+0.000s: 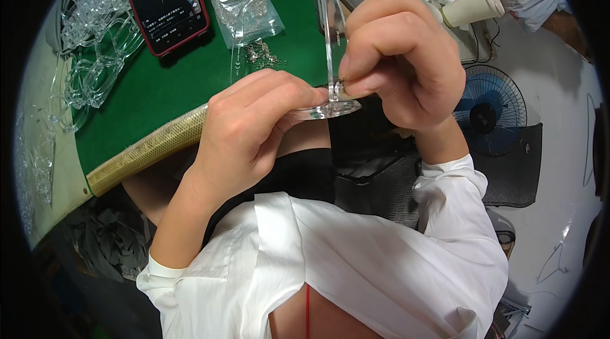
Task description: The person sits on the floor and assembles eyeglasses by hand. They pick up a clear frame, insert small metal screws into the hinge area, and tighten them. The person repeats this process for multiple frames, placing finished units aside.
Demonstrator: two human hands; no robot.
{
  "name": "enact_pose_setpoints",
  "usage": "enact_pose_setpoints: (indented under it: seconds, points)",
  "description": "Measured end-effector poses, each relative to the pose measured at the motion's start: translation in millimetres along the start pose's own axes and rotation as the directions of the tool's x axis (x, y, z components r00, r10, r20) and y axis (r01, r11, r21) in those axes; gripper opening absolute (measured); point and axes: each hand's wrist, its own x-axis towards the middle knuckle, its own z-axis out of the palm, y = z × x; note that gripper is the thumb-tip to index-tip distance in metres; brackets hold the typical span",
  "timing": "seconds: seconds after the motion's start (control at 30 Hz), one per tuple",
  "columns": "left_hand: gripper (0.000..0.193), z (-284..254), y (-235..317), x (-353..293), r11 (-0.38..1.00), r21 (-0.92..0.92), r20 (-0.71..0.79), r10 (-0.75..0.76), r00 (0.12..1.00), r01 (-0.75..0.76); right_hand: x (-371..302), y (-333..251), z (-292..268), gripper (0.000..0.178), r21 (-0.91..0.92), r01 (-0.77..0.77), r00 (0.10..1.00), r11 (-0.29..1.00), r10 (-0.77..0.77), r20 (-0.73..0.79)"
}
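Spectacle frame (346, 109), clear plastic, held over the near edge of the green work surface (171, 81), front part lying low and one temple arm (328, 34) standing up toward the far side. Left hand (244, 123) grasps the front part from the left, thumb beneath, forefinger extended along it to the corner where the arm meets it. Right hand (406, 59) curled, thumb and forefinger pinched at that same corner, on a small part (339, 86) whose detail is too small to make out. A second clear strip (237, 53) rises just beyond the left hand and overlaps the bag in view; whether it joins the held frame cannot be told. Far side of surface: transparent bag (264, 29) of small metal pieces, with a loose heap of metal bits (262, 56) just nearer. Phone in red case (166, 5) left of the bag, screen lit. Far left: tangled pile of clear frames (101, 62). Gold mesh-patterned strip (152, 143) along near edge, left of left hand. Right: pale cup (467, 8), tilted; beyond the right wrist, blue-bladed fan (492, 107).
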Motion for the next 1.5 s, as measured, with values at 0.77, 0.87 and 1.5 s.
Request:
enact_pose_setpoints:
  seconds: [0.77, 0.87, 1.5]
  points:
    - [0.024, -7.3, 5.2, 0.6, 0.998, 0.0, 0.055, -0.068, 0.996, 0.068, 8.9, -6.7, -10.9, 0.021, -0.03, -0.06, 0.993, 0.998, 0.063, 0.101]
    - [0.025, -4.2, 4.5, -0.5, 0.997, -0.019, 0.037, -0.07, 0.997, 0.071, 8.4, -6.1, -9.6, 0.021, -0.081, -0.031, 0.995, 0.996, 0.038, 0.09]
    - [0.027, -0.4, 2.6, 1.3, 1.0, -0.026, -0.023, -0.011, 1.0, 0.01, 7.7, -1.2, -5.5, 0.032, 0.013, -0.032, 0.999, 0.999, 0.032, 0.027]
